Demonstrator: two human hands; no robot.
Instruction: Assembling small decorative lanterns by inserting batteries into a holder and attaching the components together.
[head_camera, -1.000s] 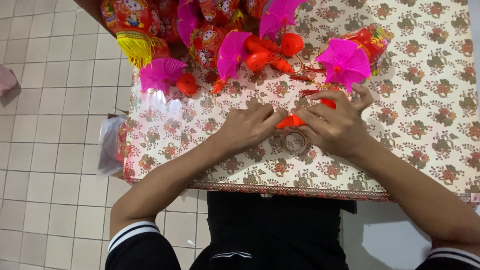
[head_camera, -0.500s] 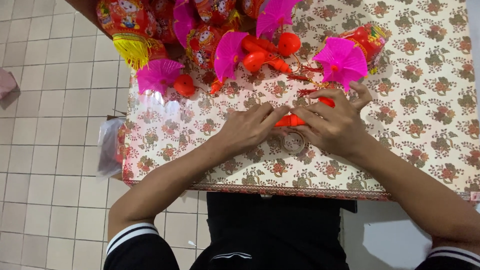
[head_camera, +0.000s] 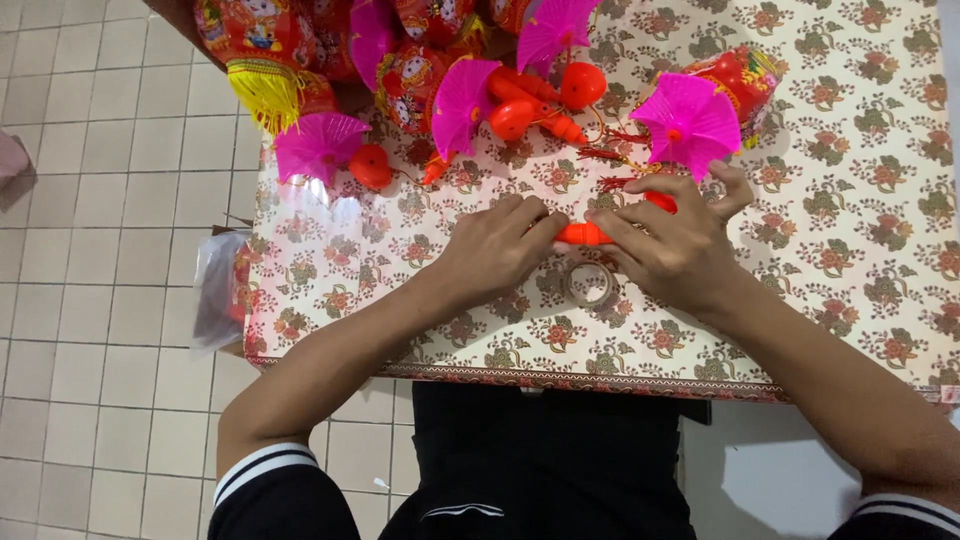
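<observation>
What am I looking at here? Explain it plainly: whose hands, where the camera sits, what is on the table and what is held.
There is no machine: a person works with two bare hands. The one picture comes from a camera worn on the person's head, looking straight down. The left hand and right hand meet over a small orange plastic piece, each pinching one end of it. Just below lies a roll of clear tape. All of it rests on a table with a flowered cloth. At the far edge lie pink paper fans, orange plastic parts and red lanterns with yellow fringe. A plastic bag hangs at the left side.
</observation>
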